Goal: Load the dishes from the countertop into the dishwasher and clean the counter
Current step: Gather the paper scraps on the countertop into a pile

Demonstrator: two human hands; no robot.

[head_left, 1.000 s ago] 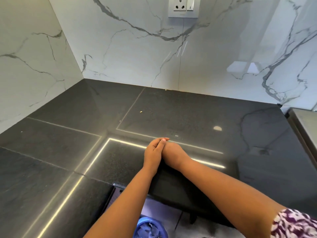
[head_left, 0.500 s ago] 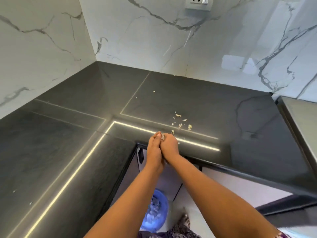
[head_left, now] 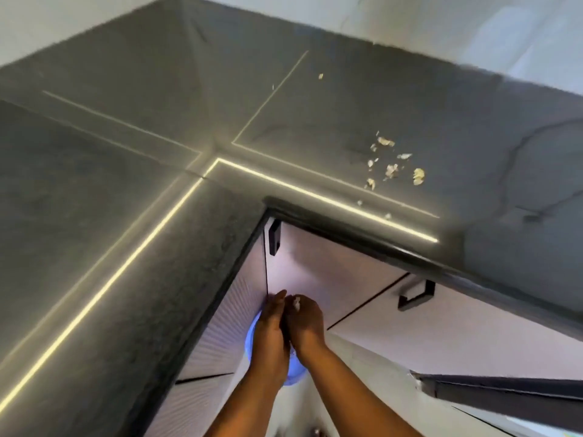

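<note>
Holding the left hand and right hand cupped together around crumbs above the blue bin, below the countertop edge; scattered scraps remained on that countertop; cleaning appeared unfinished.

We see only slivers of the blue bin below the counter, since the left hand and right hand cover most of it, so we cannot tell what it contains. The palms face each other, hiding what lies between them; a pale scrap shows at the right fingertips, too small to identify. The crumbs on the dark countertop are smeared by blur. Both forearms run off the bottom edge, and the dark panel at lower right is cut off by the frame.
</note>
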